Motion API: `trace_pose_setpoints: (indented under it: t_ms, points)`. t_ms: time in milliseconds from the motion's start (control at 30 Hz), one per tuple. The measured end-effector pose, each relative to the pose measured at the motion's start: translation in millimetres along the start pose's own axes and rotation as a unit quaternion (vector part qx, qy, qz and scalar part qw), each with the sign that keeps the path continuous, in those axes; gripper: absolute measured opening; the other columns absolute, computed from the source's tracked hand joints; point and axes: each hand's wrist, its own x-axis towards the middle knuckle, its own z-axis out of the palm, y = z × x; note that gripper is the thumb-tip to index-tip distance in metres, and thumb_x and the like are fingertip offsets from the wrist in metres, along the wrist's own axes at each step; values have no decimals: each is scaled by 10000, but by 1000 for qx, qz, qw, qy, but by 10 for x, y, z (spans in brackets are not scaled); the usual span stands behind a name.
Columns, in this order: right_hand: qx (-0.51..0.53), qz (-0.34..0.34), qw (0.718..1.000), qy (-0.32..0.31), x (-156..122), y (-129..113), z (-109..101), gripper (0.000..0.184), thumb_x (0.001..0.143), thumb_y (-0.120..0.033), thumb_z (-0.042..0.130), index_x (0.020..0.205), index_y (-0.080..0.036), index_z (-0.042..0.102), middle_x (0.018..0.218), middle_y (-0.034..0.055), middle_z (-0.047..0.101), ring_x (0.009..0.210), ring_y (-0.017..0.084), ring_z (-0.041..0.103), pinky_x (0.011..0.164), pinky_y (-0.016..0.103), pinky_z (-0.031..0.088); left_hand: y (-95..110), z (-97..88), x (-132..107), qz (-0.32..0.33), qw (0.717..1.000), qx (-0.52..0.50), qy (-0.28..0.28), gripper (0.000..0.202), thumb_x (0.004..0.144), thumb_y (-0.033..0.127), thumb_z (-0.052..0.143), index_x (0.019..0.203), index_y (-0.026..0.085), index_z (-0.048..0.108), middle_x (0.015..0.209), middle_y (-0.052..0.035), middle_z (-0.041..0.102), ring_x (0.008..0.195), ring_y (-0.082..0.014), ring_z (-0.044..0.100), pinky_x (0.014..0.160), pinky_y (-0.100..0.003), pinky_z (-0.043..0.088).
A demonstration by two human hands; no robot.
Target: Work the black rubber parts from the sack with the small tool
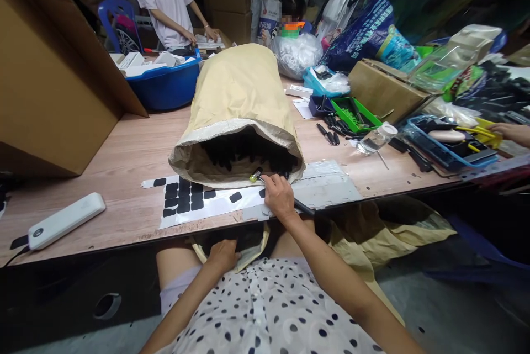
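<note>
A tan paper sack (240,100) lies on its side on the wooden table (124,160), its open mouth toward me and full of dark parts. My right hand (278,195) rests at the sack's mouth, fingers closed on a thin black tool with a yellow-green tip (255,175). Beneath that hand lies a white backing sheet (215,202) with several black square pads stuck on it. My left hand (222,255) is below the table edge in my lap, fingers curled on the rim of a tan bag there.
A white power bank (62,220) lies at front left, beside a big cardboard box (45,83). A blue basin (165,86), green tray (354,114), clear bottle (376,138) and blue basket (449,147) crowd the back and right. One person stands behind; another's hand (511,132) shows at right.
</note>
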Motion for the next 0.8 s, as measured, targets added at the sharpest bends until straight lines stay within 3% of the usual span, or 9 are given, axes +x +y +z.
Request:
trace_pose_setpoints:
  t_ms: [100,167,233,300,367,500,633,700,800]
  points:
    - [-2,2,1000,-3,-3,-8,5,336,919,-117,483,1167,-222,683,865,73,564,835,228,438,733,325,326,295,-447,-17,35,993,-59,-97,216,786,369,655,934,231,732,740,-36,713,714,-242,680,666,-328,483]
    - [-2,5,1000,-12,-6,-9,8,342,917,-119,485,1181,-222,676,873,74,562,838,229,436,734,325,324,507,-812,105,63,983,-141,-98,274,845,443,576,901,221,728,700,-9,696,655,-198,652,627,-287,471]
    - [1,8,1000,-22,-6,-9,12,345,915,-120,486,1187,-221,672,883,77,558,844,229,434,731,327,321,664,-1156,342,38,987,-154,33,321,870,473,535,897,210,718,697,-9,691,666,-188,641,631,-274,463]
    - [4,9,1000,-27,-4,-9,15,346,913,-120,485,1186,-221,671,887,78,556,846,230,432,727,329,320,754,-1421,642,-45,976,-100,187,344,878,487,538,905,197,720,776,-56,718,757,-223,669,676,-297,475]
    - [3,8,1000,-26,2,-12,17,346,913,-124,486,1187,-223,673,882,77,557,844,229,432,727,329,322,793,-1581,933,-161,954,-36,251,410,870,529,563,952,165,732,870,-144,735,865,-307,694,718,-357,492]
    - [2,7,1000,-30,15,-22,7,338,921,-149,494,1195,-227,674,884,75,564,848,229,436,735,327,326,775,-1646,1262,-218,948,26,231,469,838,508,637,1123,144,721,1047,-230,725,986,-398,689,749,-429,507]
    - [4,20,999,-46,23,-37,-11,345,927,-155,486,1208,-236,668,906,77,570,865,230,436,745,331,324,615,-1563,1190,-209,950,38,230,280,827,353,655,980,140,753,921,-195,731,922,-371,690,741,-416,503]
    - [5,27,998,-53,24,-43,-17,350,929,-154,481,1215,-237,665,920,79,572,873,231,436,746,333,321,506,-1477,1057,-114,954,34,274,216,828,358,655,895,176,749,842,-135,720,881,-322,677,756,-392,500]
    - [11,36,997,-62,21,-46,-22,354,932,-152,475,1221,-237,660,926,82,571,880,231,437,746,330,320,383,-1282,843,106,951,3,290,164,840,377,669,866,224,725,816,-52,701,844,-234,634,801,-342,492]
